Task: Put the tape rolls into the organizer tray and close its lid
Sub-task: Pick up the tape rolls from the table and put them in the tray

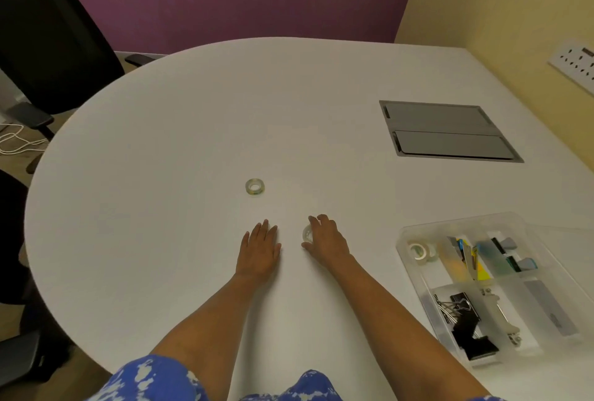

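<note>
A clear tape roll (255, 186) lies flat on the white table (160, 175), ahead of both hands. My left hand (259, 248) rests flat on the table, fingers together, holding nothing. My right hand (326, 240) curls around a second clear tape roll (307, 234), gripping it between thumb and fingers at table level; most of that roll is hidden. To the right sits the clear plastic organizer tray (405, 233), open, with a third tape roll (418, 251) in its near-left compartment. Its transparent lid (565, 240) lies folded out to the right.
The tray also holds binder clips (463, 310), a white tool (499, 314) and coloured stationery (472, 259). A grey cable hatch (446, 130) is set into the table at the far right. A black office chair (48, 40) stands beyond the table's left edge.
</note>
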The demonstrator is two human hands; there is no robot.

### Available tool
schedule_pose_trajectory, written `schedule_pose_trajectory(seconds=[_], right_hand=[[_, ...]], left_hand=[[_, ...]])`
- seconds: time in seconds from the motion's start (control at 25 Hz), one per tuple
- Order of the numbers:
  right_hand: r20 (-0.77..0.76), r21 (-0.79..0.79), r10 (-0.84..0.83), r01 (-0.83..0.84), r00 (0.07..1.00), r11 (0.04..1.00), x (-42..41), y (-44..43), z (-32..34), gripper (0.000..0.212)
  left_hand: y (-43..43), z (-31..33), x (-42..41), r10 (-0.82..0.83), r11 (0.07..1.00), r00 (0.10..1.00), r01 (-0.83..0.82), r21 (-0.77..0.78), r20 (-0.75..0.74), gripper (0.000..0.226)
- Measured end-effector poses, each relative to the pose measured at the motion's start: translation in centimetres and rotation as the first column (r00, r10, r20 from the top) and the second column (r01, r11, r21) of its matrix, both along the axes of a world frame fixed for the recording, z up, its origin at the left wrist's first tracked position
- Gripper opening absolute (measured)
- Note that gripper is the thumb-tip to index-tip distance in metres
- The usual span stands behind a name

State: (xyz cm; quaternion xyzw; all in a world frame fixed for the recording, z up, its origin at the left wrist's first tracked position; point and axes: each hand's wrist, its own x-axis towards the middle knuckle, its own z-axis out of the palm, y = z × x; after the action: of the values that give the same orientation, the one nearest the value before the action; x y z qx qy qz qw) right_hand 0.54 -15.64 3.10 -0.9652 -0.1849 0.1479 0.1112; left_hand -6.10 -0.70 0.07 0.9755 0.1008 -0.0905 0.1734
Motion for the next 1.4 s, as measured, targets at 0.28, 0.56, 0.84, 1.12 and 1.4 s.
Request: schedule_pose_trajectory(seconds=[0.28, 0.56, 0.84, 1.12, 1.4], right_hand=[[0.006, -0.003, -0.028, 0.028, 1.000, 1.000, -0.2, 0.5, -1.0, 0.042], [0.020, 0.168, -0.131, 0.126, 0.991, 0.978, 0.2, -2.2, 0.9, 0.047], [0.030, 0.288, -0.301, 0.280, 0.953, 0.916, 1.0, -9.2, 4.1, 0.044], [0.026, 0.322, -0.497, 0.463, 0.867, 0.825, 0.5, -18.1, 4.7, 0.046], [-0.013, 0.164, -0.435, 0.431, 0.900, 0.887, -0.5, -21.5, 2.2, 0.046]], left_hand=[[1.0, -0.7, -0.4, 0.001, 0.999, 0.999, -0.002, -0.040, -0.037, 0.051], [-0.7, -0.7, -0.5, 0.010, 0.999, 0.999, -0.012, -0.042, -0.049, 0.052], [-5.0, -0.6, -0.6, -0.008, 0.999, 0.997, 0.005, -0.039, -0.075, 0.054], [-9.0, -0.5, -0.8, 0.006, 1.000, 0.997, -0.008, -0.028, -0.079, 0.054], [-11.6, -0.3, -0.8, 0.016, 0.999, 0.997, -0.018, -0.029, -0.077, 0.053]])
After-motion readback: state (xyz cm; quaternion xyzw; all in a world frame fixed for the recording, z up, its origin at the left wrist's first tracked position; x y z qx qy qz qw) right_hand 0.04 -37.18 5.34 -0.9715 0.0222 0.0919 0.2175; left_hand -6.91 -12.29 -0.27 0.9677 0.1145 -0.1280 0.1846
